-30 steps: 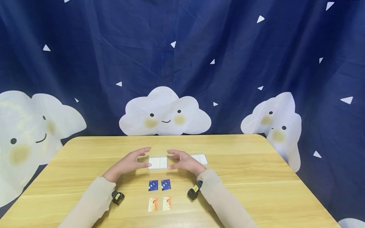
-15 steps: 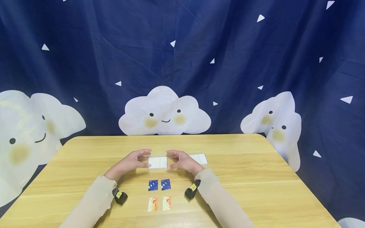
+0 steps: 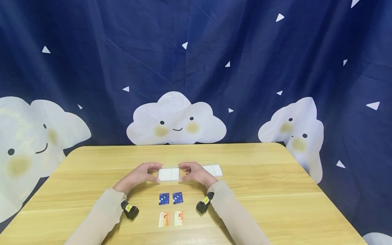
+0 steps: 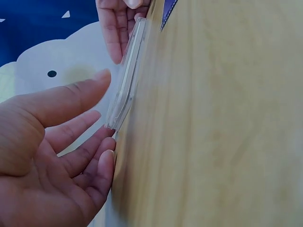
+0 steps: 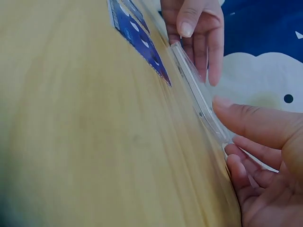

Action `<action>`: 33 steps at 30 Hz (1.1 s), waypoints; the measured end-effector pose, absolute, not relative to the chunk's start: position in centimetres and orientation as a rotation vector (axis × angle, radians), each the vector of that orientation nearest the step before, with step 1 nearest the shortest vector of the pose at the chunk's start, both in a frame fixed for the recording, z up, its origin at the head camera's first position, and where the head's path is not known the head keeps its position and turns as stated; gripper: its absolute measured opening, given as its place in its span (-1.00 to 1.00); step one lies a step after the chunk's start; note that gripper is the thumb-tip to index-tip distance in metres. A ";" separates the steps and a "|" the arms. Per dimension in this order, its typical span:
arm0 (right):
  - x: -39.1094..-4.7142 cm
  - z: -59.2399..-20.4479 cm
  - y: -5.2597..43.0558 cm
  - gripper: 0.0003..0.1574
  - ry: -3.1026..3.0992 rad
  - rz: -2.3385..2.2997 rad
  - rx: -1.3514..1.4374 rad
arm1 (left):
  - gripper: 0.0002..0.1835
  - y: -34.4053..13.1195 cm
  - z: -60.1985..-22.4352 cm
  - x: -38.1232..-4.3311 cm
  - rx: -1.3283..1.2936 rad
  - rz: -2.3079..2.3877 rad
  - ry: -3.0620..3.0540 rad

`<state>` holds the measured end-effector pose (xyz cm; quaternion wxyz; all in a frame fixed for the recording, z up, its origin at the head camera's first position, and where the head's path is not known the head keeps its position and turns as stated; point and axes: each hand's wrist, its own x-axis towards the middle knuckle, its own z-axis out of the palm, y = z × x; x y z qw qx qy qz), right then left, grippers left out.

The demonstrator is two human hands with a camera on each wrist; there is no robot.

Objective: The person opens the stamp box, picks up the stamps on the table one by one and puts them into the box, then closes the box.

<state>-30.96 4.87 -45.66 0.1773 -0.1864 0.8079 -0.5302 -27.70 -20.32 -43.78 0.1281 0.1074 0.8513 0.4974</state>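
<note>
A flat clear plastic case with a white inside point(image 3: 168, 174) lies on the table between my two hands. My left hand point(image 3: 141, 175) is at its left end, fingertips right at the edge, thumb point(image 4: 97, 85) raised apart from the fingers. At the opposite end is my right hand point(image 3: 197, 174), its fingers low by the case's edge and its thumb point(image 5: 232, 109) close over the top. Both hands have relaxed, slightly bent fingers. The case point(image 5: 195, 87) appears edge-on in the right wrist view.
A second white case point(image 3: 213, 170) lies behind the right hand, partly hidden. Two blue cards point(image 3: 164, 198) with moon shapes lie nearer me, with two orange and cream cards point(image 3: 164, 219) below. A dark blue curtain point(image 3: 196, 75) with clouds hangs behind the wooden table point(image 3: 269, 197).
Both hands have drawn slightly inward and lower around the case, with thumbs and fingers closer to its ends. The cards and cases stay put; the head view tilts slightly.
</note>
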 end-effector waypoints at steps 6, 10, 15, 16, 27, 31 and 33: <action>-30.8 -45.7 4.6 -0.20 2.353 -1.428 -0.528 | -0.31 -20.3 -44.2 -27.8 0.224 1.466 2.478; -30.6 -45.8 4.5 -0.20 2.379 -1.398 -0.527 | -0.32 -20.2 -44.6 -27.8 0.179 1.457 2.490; -30.6 -45.6 4.4 -0.19 2.394 -1.381 -0.523 | -0.33 -20.1 -44.8 -28.0 0.169 1.458 2.500; -30.7 -45.6 4.4 -0.18 2.396 -1.377 -0.520 | -0.33 -20.1 -44.8 -28.0 0.164 1.460 2.499; -30.4 -45.6 4.1 -0.18 2.444 -1.343 -0.517 | -0.29 -19.8 -44.9 -28.0 0.127 1.430 2.509; -30.2 -45.6 4.1 -0.18 2.438 -1.366 -0.537 | -0.28 -19.8 -44.8 -27.8 0.118 1.436 2.498; -30.2 -45.6 4.1 -0.19 2.435 -1.372 -0.537 | -0.27 -19.7 -44.8 -27.8 0.123 1.443 2.494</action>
